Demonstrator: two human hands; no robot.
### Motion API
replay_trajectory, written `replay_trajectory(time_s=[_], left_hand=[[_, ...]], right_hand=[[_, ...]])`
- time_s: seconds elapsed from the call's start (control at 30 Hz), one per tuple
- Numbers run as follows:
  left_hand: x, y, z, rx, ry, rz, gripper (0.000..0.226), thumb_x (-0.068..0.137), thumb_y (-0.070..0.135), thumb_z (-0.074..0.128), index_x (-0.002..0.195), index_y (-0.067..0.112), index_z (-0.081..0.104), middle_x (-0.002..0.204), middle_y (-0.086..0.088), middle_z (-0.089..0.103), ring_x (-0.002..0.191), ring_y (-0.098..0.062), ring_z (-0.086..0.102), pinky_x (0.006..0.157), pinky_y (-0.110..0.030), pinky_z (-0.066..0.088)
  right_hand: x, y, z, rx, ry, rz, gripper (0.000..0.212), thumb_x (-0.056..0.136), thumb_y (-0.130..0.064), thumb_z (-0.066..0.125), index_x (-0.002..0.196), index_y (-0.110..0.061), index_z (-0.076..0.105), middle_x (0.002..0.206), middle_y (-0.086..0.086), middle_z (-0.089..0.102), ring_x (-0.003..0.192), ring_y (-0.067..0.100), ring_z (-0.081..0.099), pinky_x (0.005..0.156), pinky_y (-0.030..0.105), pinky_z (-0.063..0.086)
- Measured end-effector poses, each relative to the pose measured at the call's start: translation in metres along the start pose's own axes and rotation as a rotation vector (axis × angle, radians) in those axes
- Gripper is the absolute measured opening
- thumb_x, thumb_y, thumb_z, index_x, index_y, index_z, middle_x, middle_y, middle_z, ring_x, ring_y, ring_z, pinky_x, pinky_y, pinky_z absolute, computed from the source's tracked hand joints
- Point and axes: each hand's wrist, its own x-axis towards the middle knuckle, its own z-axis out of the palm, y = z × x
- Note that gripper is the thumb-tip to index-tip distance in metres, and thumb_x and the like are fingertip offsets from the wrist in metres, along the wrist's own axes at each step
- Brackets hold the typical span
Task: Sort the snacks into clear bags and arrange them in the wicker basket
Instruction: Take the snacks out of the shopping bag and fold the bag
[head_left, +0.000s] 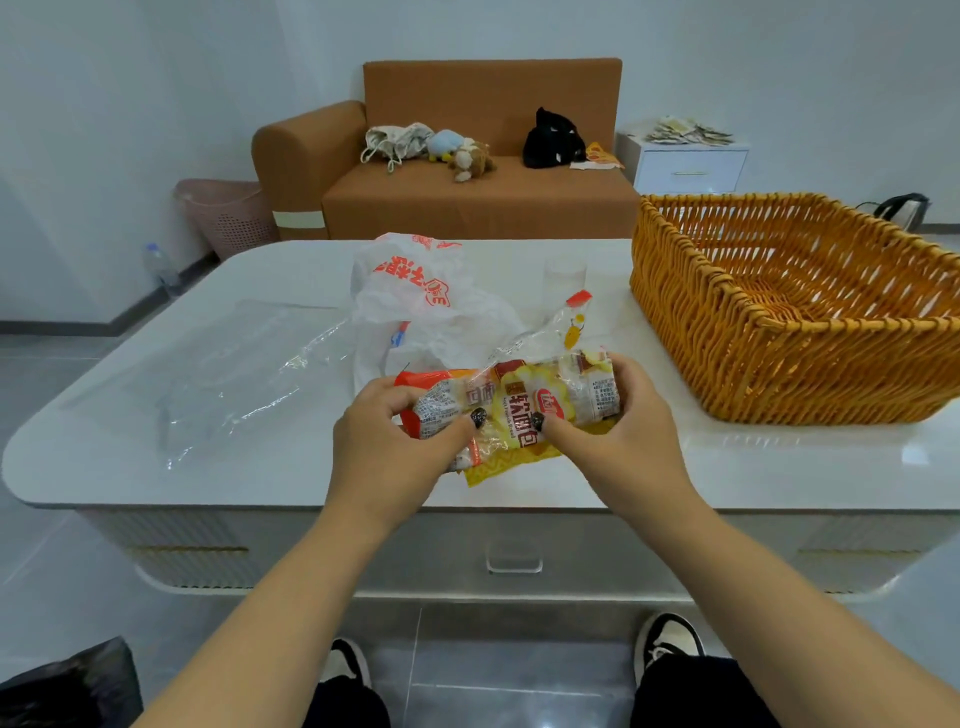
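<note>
Both my hands hold a bundle of snack packets (519, 410) in yellow, red and white wrappers, inside a clear bag whose open end (561, 322) sticks up behind. My left hand (395, 436) grips the bundle's left end, thumb on top. My right hand (613, 421) grips the right end, thumb pressed on the yellow packet. The bundle sits just above the white table (779, 467), near its front edge. The wicker basket (789, 364) stands at the right, with nothing seen inside.
A white plastic shopping bag (415, 296) with red print lies behind the bundle. Flat clear bags (234, 374) lie on the table's left. A clear glass (565, 275) stands at the back. Beyond are a brown sofa (467, 197) and a white drawer cabinet (691, 166).
</note>
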Motion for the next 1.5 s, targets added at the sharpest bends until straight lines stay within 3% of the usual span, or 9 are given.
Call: replay_trajectory(time_s=[0.23,0.33,0.4,0.47,0.6,0.8,1.03,1.27,1.5], left_hand=[[-0.01,0.013,0.013,-0.153,-0.073,-0.136,0.012,0.084,0.036,0.072,0.074,0.029,0.068,0.084,0.005,0.071,0.077,-0.011,0.069,0.06,-0.019,0.057],[-0.007,0.017,0.011,-0.396,-0.196,-0.321,0.039,0.086,0.057,0.053,0.095,0.023,0.07,0.095,-0.004,0.075,0.088,-0.024,0.073,0.078,-0.037,0.061],[-0.006,0.016,0.007,-0.519,-0.238,-0.37,0.051,0.083,0.061,0.05,0.107,0.021,0.07,0.1,-0.006,0.076,0.092,-0.027,0.073,0.082,-0.043,0.06],[-0.005,0.014,0.003,-0.585,-0.26,-0.356,0.058,0.078,0.061,0.052,0.115,0.019,0.068,0.104,-0.006,0.075,0.095,-0.026,0.072,0.085,-0.042,0.058],[0.0,0.009,-0.01,-0.627,-0.315,-0.338,0.065,0.067,0.053,0.066,0.114,0.008,0.068,0.105,-0.011,0.075,0.098,-0.024,0.072,0.088,-0.037,0.057],[0.002,0.001,-0.017,-0.601,-0.325,-0.288,0.052,0.062,0.015,0.084,0.109,0.003,0.067,0.104,-0.011,0.075,0.094,-0.023,0.072,0.083,-0.032,0.059],[-0.001,0.011,-0.019,-0.575,-0.25,-0.207,0.039,0.084,0.002,0.067,0.116,0.024,0.061,0.111,-0.006,0.071,0.098,-0.027,0.07,0.082,-0.04,0.059],[-0.014,0.016,-0.033,-0.513,-0.246,-0.192,0.08,0.067,0.017,0.083,0.136,0.028,0.045,0.125,-0.004,0.064,0.102,-0.027,0.069,0.083,-0.045,0.059],[-0.039,0.005,-0.068,-0.527,-0.209,-0.211,0.073,0.064,0.018,0.087,0.127,0.024,0.052,0.116,-0.008,0.069,0.095,-0.027,0.071,0.08,-0.042,0.058]], right_hand=[[-0.002,0.008,0.015,-0.486,0.233,-0.645,0.028,0.073,0.0,0.074,0.097,-0.009,0.061,0.087,0.008,0.057,0.081,0.018,0.053,0.07,0.01,0.043],[0.001,0.009,0.018,-0.625,0.223,-0.801,0.014,0.091,-0.008,0.059,0.089,-0.001,0.07,0.086,0.015,0.058,0.079,0.028,0.055,0.059,0.033,0.052],[0.0,0.01,0.019,-0.65,0.116,-0.867,0.038,0.101,-0.021,0.041,0.094,0.001,0.072,0.094,0.019,0.061,0.087,0.031,0.057,0.066,0.036,0.054],[-0.005,0.01,0.024,-0.644,-0.006,-0.889,0.026,0.092,-0.011,0.052,0.106,-0.001,0.07,0.105,0.018,0.061,0.1,0.029,0.055,0.082,0.033,0.051],[-0.018,0.011,0.028,-0.432,-0.203,-0.665,0.055,0.074,-0.011,0.053,0.128,-0.008,0.059,0.128,0.002,0.057,0.126,0.014,0.048,0.104,0.031,0.042],[-0.008,-0.011,0.011,0.273,-0.152,-0.072,0.037,0.084,0.011,0.058,0.103,-0.02,0.066,0.102,0.001,0.073,0.101,0.011,0.066,0.082,0.032,0.055],[-0.006,-0.01,0.008,0.522,-0.206,0.402,0.063,0.065,-0.029,0.073,0.126,-0.023,0.055,0.134,0.006,0.055,0.117,0.022,0.059,0.1,0.045,0.049],[-0.015,-0.018,0.015,0.712,-0.311,0.421,0.063,0.075,-0.019,0.068,0.135,-0.013,0.051,0.124,0.011,0.065,0.114,0.031,0.063,0.099,0.052,0.048],[-0.035,-0.034,0.045,0.691,-0.328,0.486,0.054,0.074,-0.008,0.065,0.128,-0.002,0.056,0.124,0.022,0.063,0.11,0.036,0.062,0.1,0.055,0.046]])
